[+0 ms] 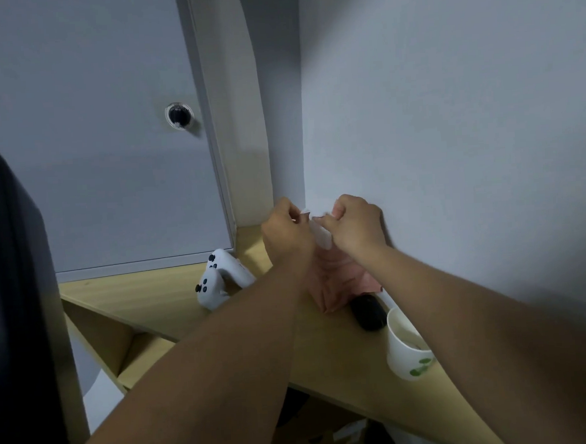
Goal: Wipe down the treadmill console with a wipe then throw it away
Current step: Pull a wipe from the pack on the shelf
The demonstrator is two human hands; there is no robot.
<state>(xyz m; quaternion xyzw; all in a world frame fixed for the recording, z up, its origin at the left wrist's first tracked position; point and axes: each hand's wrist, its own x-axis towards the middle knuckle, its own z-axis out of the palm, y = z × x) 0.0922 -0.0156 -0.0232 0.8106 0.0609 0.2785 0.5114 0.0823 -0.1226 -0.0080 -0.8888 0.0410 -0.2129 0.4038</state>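
Observation:
A white wipe (320, 232) hangs between my two hands above a pink pack (333, 284) lying on the wooden shelf (145, 296). My left hand (285, 232) pinches the wipe's upper left edge with curled fingers. My right hand (357, 224) pinches its upper right edge, close to the wall corner. Much of the wipe is hidden behind my fingers. No treadmill console shows in the head view.
White game controllers (219, 277) lie left of my arms. A black mouse-like object (367, 311) and a white paper cup (407, 345) stand to the right on the shelf. A dark shape (15, 307) fills the left edge. Grey walls close in behind.

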